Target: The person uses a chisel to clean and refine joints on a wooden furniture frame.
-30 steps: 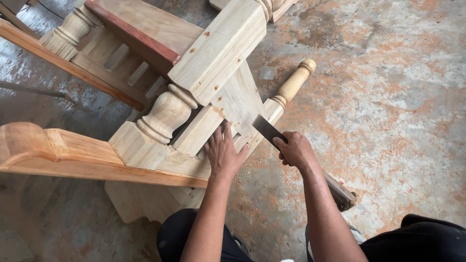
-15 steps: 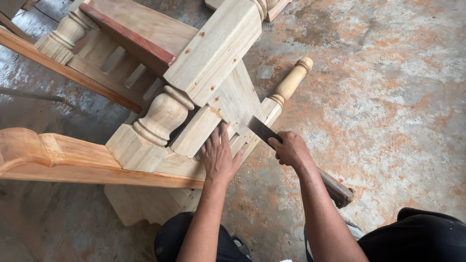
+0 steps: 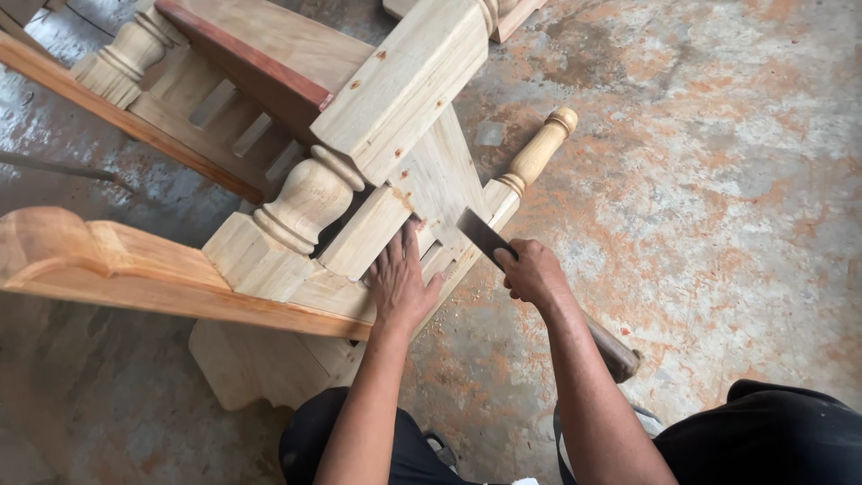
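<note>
The pale unfinished wooden furniture frame with turned legs lay on its side on the stained concrete floor, directly ahead of my hands. The work point was the flat pale rail beside the square leg block, whose long axis ran from near-left to far-right, ending in the turned round leg tip. My left hand was the nearer to that surface: it lay flat, palm down, fingers spread and pointing away from me, pressing on the rail and on the short pale crosspiece next to it, gripping nothing. My right hand sat just right of it, the two hands apart, and was closed around the flat steel chisel blade close to its cutting end. The blade pointed up-left toward the rail, its edge touching or just beside the wood; I could not tell which. The dark handle trailed back under my right forearm.
</note>
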